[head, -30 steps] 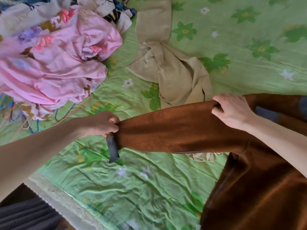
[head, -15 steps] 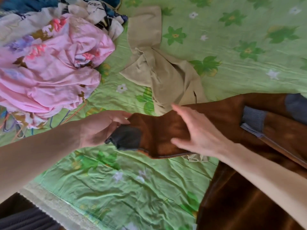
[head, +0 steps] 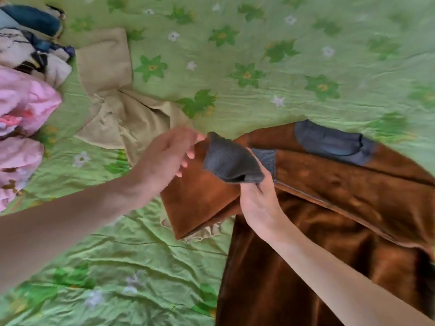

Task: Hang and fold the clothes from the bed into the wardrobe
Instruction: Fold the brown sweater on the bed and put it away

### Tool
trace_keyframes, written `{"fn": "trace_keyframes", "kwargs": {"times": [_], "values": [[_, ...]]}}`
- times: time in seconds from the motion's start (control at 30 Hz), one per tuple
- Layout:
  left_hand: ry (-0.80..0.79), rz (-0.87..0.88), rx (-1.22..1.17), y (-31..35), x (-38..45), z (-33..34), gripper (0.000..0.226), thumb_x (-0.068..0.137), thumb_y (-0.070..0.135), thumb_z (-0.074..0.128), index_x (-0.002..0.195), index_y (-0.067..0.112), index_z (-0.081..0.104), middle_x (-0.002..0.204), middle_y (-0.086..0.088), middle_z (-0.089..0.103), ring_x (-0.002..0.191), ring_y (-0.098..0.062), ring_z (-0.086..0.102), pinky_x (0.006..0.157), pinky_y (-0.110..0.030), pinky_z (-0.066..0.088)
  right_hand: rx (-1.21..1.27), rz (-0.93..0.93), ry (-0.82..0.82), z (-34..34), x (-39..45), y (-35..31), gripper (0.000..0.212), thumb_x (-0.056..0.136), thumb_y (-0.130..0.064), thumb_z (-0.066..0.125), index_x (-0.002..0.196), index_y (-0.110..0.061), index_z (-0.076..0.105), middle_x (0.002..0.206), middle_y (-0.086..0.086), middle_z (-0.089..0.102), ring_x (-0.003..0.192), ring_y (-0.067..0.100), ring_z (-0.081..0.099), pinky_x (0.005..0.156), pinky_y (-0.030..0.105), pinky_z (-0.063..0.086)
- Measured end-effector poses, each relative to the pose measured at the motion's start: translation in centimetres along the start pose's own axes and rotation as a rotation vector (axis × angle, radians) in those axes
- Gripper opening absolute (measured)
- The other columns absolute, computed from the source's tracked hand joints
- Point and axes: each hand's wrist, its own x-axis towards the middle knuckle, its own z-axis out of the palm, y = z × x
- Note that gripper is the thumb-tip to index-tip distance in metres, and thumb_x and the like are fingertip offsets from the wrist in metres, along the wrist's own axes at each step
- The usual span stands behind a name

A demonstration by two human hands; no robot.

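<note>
The brown jacket (head: 329, 208) lies on the bed (head: 259, 55), its body spread toward the lower right. 1 sleeve (head: 200, 198) is doubled over, running from a fold at lower left up to its grey cuff (head: 229, 161), which now sits against the jacket front. The sleeve's long axis runs diagonally, lower left to upper right.

The right hand (head: 256, 196) is nearer the jacket body; its fingers curl round the lower edge of the grey cuff and pinch it. The left hand (head: 167, 156) is just left of the cuff, fingers loosely spread, tips at or near the sleeve's upper edge; contact cannot be confirmed owing to blur, and it grips nothing.

Judgement: sleeve fold in progress; next, the cuff needs laying flat on the front.

A beige garment (head: 117, 109) lies beside the sleeve.
</note>
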Motion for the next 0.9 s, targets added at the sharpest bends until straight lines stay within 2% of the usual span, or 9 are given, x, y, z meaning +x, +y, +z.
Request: {"fn": "trace_keyframes", "kwargs": {"times": [0.07, 0.17, 0.27, 0.4, 0.5, 0.63, 0.73, 0.8, 0.9], "values": [[0.005, 0.197, 0.24, 0.3, 2.1, 2.8, 0.031, 0.113, 0.028, 0.044, 0.086, 0.016, 0.053, 0.084, -0.004, 0.046, 0.071, -0.012, 0.039, 0.062, -0.011, 0.04, -0.064, 0.02, 0.192, -3.9, 0.6, -1.4, 0.013, 0.098, -0.03, 0.06, 0.099, -0.023, 0.071, 0.095, -0.012, 0.074, 0.098, 0.008, 0.067, 0.092, 0.035, 0.053], [-0.146, 0.236, 0.416, -1.2, 5.4, 6.5, 0.056, 0.11, 0.047, 0.038, 0.067, 0.011, 0.036, 0.071, -0.004, 0.038, 0.065, -0.016, 0.037, 0.062, -0.042, 0.038, 0.027, 0.061, 0.387, -10.4, 0.8, -2.9, 0.012, 0.099, -0.029, 0.067, 0.107, -0.029, 0.076, 0.115, 0.002, 0.077, 0.117, 0.029, 0.068, 0.106, 0.061, 0.049], [-0.235, 0.269, 0.686, -2.5, 7.5, 9.5, 0.059, 0.109, 0.053, 0.036, 0.066, 0.014, 0.045, 0.061, 0.004, 0.046, 0.055, -0.015, 0.045, 0.058, -0.036, 0.033, 0.175, 0.091, 0.618, -17.0, -0.1, -4.1, 0.019, 0.1, -0.016, 0.066, 0.115, -0.027, 0.071, 0.116, -0.003, 0.077, 0.116, 0.018, 0.07, 0.108, 0.05, 0.052], [-0.379, 0.36, 0.946, -4.2, 9.2, 12.2, 0.033, 0.101, 0.051, 0.05, 0.086, 0.023, 0.059, 0.088, 0.004, 0.052, 0.08, -0.018, 0.053, 0.072, -0.036, 0.044, 0.186, 0.159, 0.9, -25.8, -2.6, -3.5, 0.029, 0.093, -0.018, 0.075, 0.12, -0.019, 0.065, 0.11, -0.003, 0.079, 0.107, 0.017, 0.074, 0.089, 0.039, 0.061], [-0.418, 0.384, 1.158, -4.9, 10.0, 14.1, 0.027, 0.101, 0.04, 0.06, 0.119, 0.021, 0.052, 0.102, 0.001, 0.055, 0.083, -0.018, 0.051, 0.072, -0.037, 0.048, 0.032, 0.268, 0.911, -30.8, -5.0, -1.6, 0.037, 0.085, -0.025, 0.083, 0.119, -0.02, 0.068, 0.11, -0.002, 0.078, 0.105, 0.016, 0.075, 0.088, 0.041, 0.061], [-0.352, 0.225, 1.162, -4.1, 11.2, 16.1, 0.029, 0.103, 0.022, 0.051, 0.131, 0.019, 0.046, 0.065, -0.001, 0.057, 0.058, -0.021, 0.055, 0.05, -0.033, 0.034, 0.026, 0.319, 0.924, -34.7, -7.4, 0.1, 0.032, 0.091, -0.023, 0.08, 0.12, -0.012, 0.071, 0.107, 0.004, 0.079, 0.101, 0.018, 0.077, 0.081, 0.032, 0.064], [-0.277, 0.19, 1.206, -3.6, 12.4, 15.8, 0.015, 0.102, 0.02, 0.046, 0.109, 0.015, 0.058, 0.066, -0.004, 0.057, 0.062, -0.032, 0.054, 0.063, -0.037, 0.039, -0.038, 0.347, 0.911, -36.7, -8.5, 0.8, 0.028, 0.09, -0.018, 0.08, 0.117, -0.011, 0.072, 0.105, 0.007, 0.079, 0.101, 0.024, 0.077, 0.087, 0.037, 0.063], [-0.197, 0.276, 1.237, -3.4, 13.4, 15.5, 0.024, 0.099, 0.023, 0.04, 0.083, 0.013, 0.056, 0.062, -0.006, 0.058, 0.06, -0.033, 0.054, 0.079, -0.041, 0.038, -0.133, 0.315, 0.902, -37.6, -9.0, 1.3, 0.027, 0.091, -0.014, 0.078, 0.117, -0.013, 0.074, 0.108, 0.007, 0.078, 0.104, 0.026, 0.075, 0.09, 0.039, 0.061], [-0.088, 0.41, 1.219, -2.9, 14.9, 15.7, 0.023, 0.095, 0.018, 0.048, 0.072, 0.014, 0.048, 0.063, -0.01, 0.061, 0.058, -0.03, 0.049, 0.083, -0.046, 0.035, -0.282, 0.256, 0.898, -38.3, -9.2, 1.7, 0.022, 0.092, -0.015, 0.076, 0.112, -0.023, 0.075, 0.105, -0.004, 0.079, 0.104, 0.016, 0.074, 0.092, 0.035, 0.058]]}}
